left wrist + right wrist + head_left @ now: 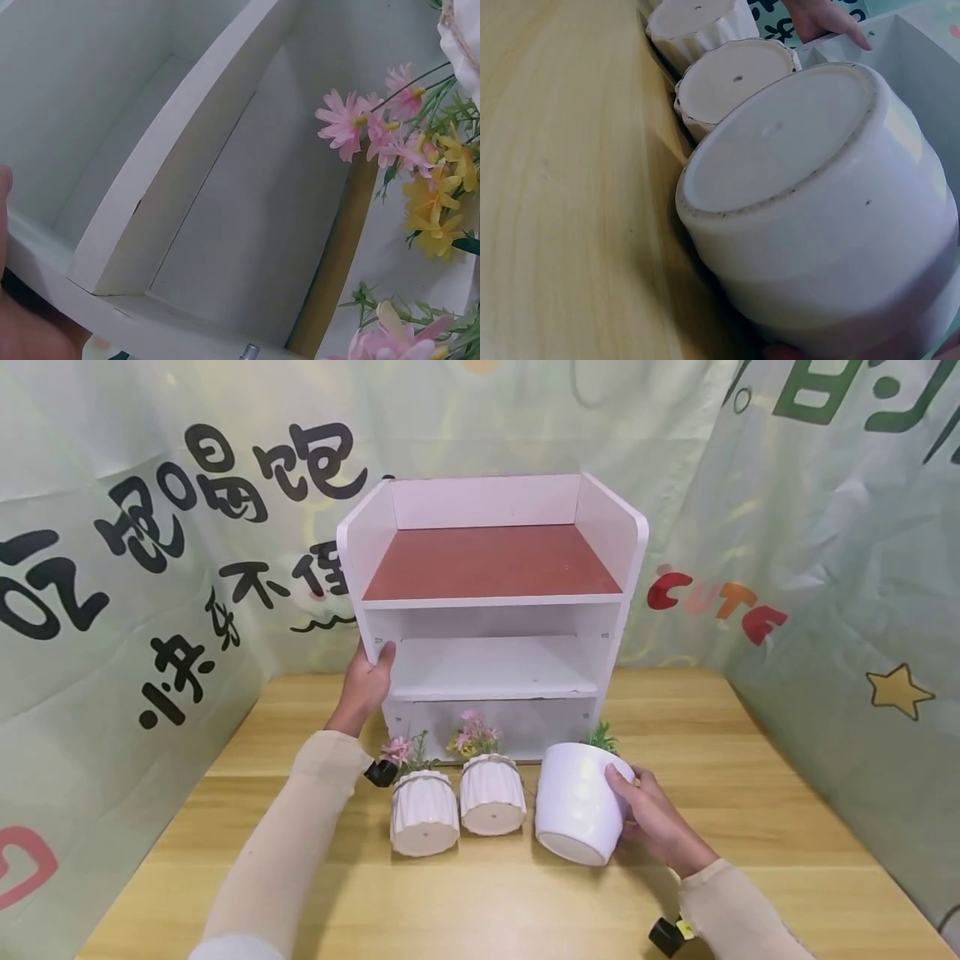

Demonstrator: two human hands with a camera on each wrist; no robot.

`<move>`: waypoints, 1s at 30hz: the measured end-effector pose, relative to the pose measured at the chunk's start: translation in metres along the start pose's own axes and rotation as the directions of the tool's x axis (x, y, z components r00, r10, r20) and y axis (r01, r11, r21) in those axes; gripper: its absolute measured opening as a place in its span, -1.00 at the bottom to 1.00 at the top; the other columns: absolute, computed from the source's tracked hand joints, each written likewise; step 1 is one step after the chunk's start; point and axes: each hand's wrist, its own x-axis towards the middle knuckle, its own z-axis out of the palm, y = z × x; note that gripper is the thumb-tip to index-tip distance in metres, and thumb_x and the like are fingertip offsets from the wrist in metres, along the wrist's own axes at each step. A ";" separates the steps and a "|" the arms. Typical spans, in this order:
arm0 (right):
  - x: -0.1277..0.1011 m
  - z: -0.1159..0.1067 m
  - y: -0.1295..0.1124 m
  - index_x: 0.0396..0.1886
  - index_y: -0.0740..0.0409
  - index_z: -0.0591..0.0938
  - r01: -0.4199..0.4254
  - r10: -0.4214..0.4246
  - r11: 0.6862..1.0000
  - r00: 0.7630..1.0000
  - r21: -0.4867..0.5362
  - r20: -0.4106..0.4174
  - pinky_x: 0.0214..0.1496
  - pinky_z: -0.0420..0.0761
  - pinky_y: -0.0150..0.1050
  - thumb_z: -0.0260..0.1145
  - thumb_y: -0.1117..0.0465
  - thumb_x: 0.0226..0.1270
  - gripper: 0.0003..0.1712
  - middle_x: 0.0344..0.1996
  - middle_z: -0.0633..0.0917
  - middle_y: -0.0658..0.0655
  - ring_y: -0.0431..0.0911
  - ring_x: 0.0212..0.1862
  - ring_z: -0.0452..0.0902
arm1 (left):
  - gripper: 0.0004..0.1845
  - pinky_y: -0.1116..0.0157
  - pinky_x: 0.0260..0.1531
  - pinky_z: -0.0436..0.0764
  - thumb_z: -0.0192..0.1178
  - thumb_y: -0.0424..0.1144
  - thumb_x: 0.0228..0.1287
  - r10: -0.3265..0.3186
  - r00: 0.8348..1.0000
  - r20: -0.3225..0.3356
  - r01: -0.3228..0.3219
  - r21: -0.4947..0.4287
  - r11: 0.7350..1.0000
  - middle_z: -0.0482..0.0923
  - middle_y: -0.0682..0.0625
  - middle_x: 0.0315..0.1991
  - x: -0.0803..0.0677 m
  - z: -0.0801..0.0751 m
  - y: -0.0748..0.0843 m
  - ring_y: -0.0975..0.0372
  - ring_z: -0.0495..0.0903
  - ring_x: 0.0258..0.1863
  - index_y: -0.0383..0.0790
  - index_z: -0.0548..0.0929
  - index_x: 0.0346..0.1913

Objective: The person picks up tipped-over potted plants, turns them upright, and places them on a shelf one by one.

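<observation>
Left of centre in the head frame we note the left hand (365, 689) gripping a white shelf unit (495, 667) by its side, thumb over the front edge; the unit fills the centre. Right of lower centre, the right hand (656, 814) clasps a smooth white pot (576, 802), tilted, base towards us. We cannot tell whether it touches the table (480, 914). Lower centre: two fluted pots (424, 814) lie tipped, flowers (396, 749) towards the unit.

The large pot (576, 803) is plain white, the shelf (495, 664) white-and-red.
</observation>
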 end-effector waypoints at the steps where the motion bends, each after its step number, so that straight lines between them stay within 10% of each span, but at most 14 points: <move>1: -0.001 0.000 0.000 0.44 0.41 -0.29 -0.002 0.002 1.000 1.000 -0.001 -0.003 0.05 0.55 0.00 -0.01 -0.25 0.46 0.06 0.20 0.23 0.47 0.15 0.08 0.46 | -0.38 -0.13 0.31 0.18 -0.17 0.04 0.52 -0.009 1.000 0.002 0.009 0.006 1.000 0.24 -0.19 0.37 -0.001 0.000 0.000 -0.09 0.25 0.33 0.02 -0.02 0.53; 21: -0.006 -0.005 0.000 0.47 0.39 -0.29 0.049 -0.045 0.996 0.997 0.069 -0.056 0.01 0.57 -0.22 0.01 -0.19 0.47 0.03 0.29 0.15 0.44 0.04 0.13 0.39 | -0.44 -0.07 0.30 0.24 -0.09 -0.13 0.52 -0.011 0.995 -0.095 0.008 -0.033 0.999 0.32 -0.24 0.31 0.000 0.011 0.001 -0.11 0.32 0.28 -0.16 0.11 0.48; 30: -0.009 -0.006 -0.002 0.44 0.47 -0.16 0.089 -0.084 0.995 0.991 0.042 -0.104 -0.30 0.53 -0.39 0.01 -0.14 0.50 -0.05 0.11 0.30 0.32 -0.22 -0.18 0.42 | -0.49 -0.02 0.30 0.27 -0.08 -0.25 0.51 0.000 0.988 -0.152 -0.011 -0.069 0.998 0.36 -0.24 0.27 0.000 0.015 0.001 -0.09 0.35 0.26 -0.24 0.18 0.44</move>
